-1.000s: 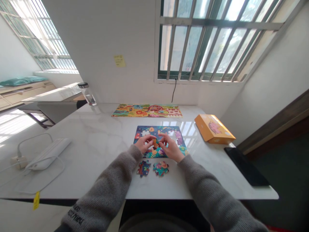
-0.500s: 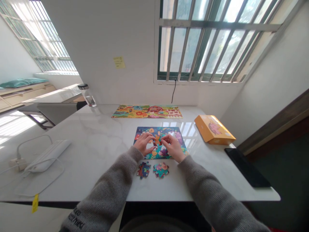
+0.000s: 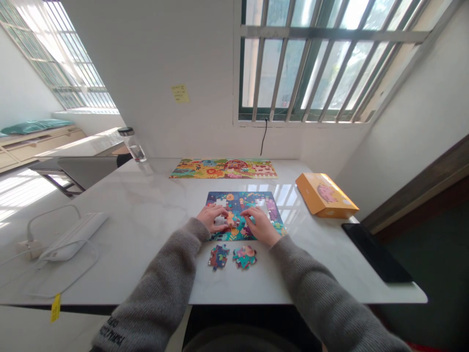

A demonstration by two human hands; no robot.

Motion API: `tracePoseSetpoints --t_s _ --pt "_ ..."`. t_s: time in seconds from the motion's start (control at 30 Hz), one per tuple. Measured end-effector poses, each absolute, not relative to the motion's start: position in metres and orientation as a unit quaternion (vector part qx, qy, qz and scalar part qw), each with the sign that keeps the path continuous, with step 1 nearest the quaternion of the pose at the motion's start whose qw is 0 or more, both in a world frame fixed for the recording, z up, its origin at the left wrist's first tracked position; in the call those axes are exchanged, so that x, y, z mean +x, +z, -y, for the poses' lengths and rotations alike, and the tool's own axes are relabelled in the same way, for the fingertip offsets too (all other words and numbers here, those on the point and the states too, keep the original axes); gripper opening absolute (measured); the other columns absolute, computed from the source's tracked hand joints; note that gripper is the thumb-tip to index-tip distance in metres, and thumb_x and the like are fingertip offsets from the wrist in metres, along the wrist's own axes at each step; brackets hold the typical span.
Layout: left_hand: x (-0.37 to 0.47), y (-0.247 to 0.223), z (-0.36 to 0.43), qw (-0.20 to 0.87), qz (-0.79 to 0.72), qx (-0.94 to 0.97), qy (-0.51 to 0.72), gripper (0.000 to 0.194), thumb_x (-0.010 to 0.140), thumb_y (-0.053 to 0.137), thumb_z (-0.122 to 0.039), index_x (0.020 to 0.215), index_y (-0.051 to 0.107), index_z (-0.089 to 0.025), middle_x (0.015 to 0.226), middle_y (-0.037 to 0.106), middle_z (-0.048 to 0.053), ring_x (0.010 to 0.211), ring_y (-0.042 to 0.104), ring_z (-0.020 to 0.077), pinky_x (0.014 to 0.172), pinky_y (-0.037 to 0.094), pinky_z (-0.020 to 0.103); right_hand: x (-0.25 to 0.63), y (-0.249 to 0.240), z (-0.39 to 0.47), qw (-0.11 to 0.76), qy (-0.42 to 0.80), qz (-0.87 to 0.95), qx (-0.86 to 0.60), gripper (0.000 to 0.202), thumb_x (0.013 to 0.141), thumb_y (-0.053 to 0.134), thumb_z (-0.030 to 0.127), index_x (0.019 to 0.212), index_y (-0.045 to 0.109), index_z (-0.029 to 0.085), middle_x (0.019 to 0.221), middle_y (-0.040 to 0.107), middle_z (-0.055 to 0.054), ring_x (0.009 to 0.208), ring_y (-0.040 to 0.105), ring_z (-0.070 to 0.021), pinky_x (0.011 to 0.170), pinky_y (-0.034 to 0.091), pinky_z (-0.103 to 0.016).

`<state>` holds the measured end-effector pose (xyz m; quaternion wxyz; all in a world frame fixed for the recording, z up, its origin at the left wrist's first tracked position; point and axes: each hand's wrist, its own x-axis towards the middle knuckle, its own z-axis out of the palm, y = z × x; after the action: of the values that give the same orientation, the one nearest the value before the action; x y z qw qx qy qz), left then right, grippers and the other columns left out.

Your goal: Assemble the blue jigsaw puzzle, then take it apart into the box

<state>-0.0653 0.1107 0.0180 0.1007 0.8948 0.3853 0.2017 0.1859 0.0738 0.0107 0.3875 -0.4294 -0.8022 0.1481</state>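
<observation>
A colourful jigsaw puzzle (image 3: 242, 196) with gaps in it lies on the white table. Over its left part, my left hand (image 3: 213, 218) has thumb and fingers curved around an orange puzzle piece (image 3: 231, 220), seemingly gripping its left side. My right hand (image 3: 259, 225) rests over the right part, its fingertips bent down at the puzzle; whether anything is between them is too small to tell. Two joined clusters lie just in front of the puzzle: a dark blue and brown one (image 3: 219, 257) and a teal and pink one (image 3: 245, 257).
Behind the puzzle lies a long, colourful animal picture (image 3: 223, 169). An orange box (image 3: 327, 195) and a black flat object (image 3: 375, 252) are at the right. A power strip (image 3: 75, 237) with cables lies left, and a bottle (image 3: 132, 145) stands at the back left.
My left hand has moved left and slightly down, and the orange piece has shifted left with it. My right hand has shifted slightly left, its fingers now lower and more spread.
</observation>
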Motion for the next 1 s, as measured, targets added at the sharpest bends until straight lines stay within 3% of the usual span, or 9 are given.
tracePoseSetpoints --t_s 0.33,1.0 --pt "-0.066 0.009 -0.113 0.099 -0.393 0.897 0.177 0.027 0.079 0.072 -0.039 0.103 0.069 -0.026 0.112 0.071 0.003 0.101 0.058 0.0249 0.092 0.041 0.038 0.185 0.006 -0.071 0.273 0.106 0.859 -0.419 0.024 0.095 0.051 0.013 0.103 0.071 0.022 0.102 0.065 -0.007 0.098 0.052 -0.0225 0.092 0.042 -0.041" --pt "-0.065 0.006 -0.113 0.075 -0.407 0.896 0.159 0.033 0.079 0.073 -0.036 0.11 0.068 -0.025 0.116 0.069 0.004 0.108 0.056 0.0275 0.094 0.04 0.042 0.185 0.008 -0.067 0.238 0.087 0.873 -0.417 0.03 0.094 0.054 0.016 0.118 0.069 0.023 0.108 0.061 -0.009 0.104 0.049 -0.0244 0.093 0.042 -0.043"
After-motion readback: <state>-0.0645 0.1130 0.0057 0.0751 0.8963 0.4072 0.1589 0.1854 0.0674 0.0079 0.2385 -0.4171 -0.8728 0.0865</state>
